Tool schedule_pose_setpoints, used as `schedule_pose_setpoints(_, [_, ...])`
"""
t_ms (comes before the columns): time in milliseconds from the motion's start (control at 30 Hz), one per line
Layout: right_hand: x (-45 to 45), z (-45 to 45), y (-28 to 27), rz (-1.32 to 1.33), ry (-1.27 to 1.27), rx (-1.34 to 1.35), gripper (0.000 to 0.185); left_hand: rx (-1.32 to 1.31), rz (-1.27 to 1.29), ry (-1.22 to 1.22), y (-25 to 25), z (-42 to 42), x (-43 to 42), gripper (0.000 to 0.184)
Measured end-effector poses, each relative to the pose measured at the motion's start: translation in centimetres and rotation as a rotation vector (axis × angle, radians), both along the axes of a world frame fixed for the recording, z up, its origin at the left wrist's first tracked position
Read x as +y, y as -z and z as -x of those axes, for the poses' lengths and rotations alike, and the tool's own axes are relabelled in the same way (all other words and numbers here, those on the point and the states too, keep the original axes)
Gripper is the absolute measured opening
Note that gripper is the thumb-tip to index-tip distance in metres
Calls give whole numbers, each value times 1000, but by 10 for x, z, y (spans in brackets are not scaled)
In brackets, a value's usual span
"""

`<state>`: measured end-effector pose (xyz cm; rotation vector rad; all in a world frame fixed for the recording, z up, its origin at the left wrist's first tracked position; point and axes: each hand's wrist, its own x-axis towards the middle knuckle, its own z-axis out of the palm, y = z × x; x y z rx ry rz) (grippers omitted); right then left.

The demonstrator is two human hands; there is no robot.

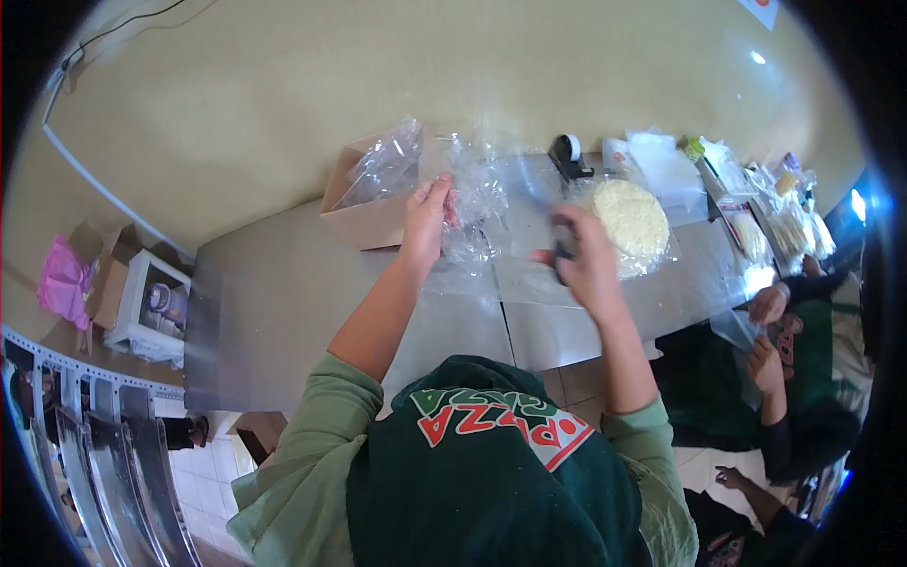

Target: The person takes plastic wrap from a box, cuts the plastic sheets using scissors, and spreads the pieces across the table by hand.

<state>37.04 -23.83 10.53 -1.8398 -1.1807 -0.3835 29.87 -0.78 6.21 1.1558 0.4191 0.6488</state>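
My left hand (427, 219) is closed on a crumpled clear plastic bag (477, 203) with something pinkish at the fingers, just right of an open cardboard box (378, 222). More clear plastic (389, 165) sticks out of that box. My right hand (588, 253) is closed round a dark-handled tool (564, 236), blurred by motion; its upper part is too smeared to name. Right beside this hand lies a round, pale, flat stack (630, 225) in clear plastic on the metal table (274, 293).
A black tape dispenser (570, 159) stands near the wall. White plastic bags (657, 161) and several packets (789, 222) lie at the right. Two other people (803, 378) are at the right. At the left are a white-framed box (156, 307) and a pink bag (66, 282).
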Motion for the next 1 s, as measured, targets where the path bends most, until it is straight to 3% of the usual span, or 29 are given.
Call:
schedule_pose_setpoints(33, [15,4,-5,-47,-71,-106,47,0,39,-2,-1,-5,-8,32])
schedule_pose_setpoints(133, [40,10,-10,55,-90,-49,40,20,121,-33,-5,-3,-17,34])
schedule_pose_setpoints(267, [46,-23,7,-410,-200,607,32,95,182,-136,-11,36,27,36])
schedule_pose_setpoints(400, [41,-19,-7,-241,-153,668,33,109,233,-202,-1,62,60,39])
schedule_pose_setpoints(500, [48,-7,-20,-161,-178,631,34,-57,89,-672,0,72,97,34])
schedule_pose_setpoints(600, [62,2,-38,-119,-240,559,34,-67,-1089,-634,-78,72,23,27])
schedule_pose_setpoints(667, [76,12,-49,-133,-351,502,34,37,-1360,-255,-87,73,1,28])
schedule_pose_setpoints(733, [80,13,-55,-127,-389,523,34,123,-1331,-15,-90,71,0,27])
schedule_pose_setpoints(800, [71,10,-66,-187,-375,531,33,202,-1027,76,-88,70,12,21])
schedule_pose_setpoints(900, [32,-33,-53,-237,-257,601,37,3,-722,54,-86,78,30,18])
schedule_pose_setpoints(1000, [-2,-67,-22,-205,-283,729,39,-58,-651,-15,-83,77,41,17])
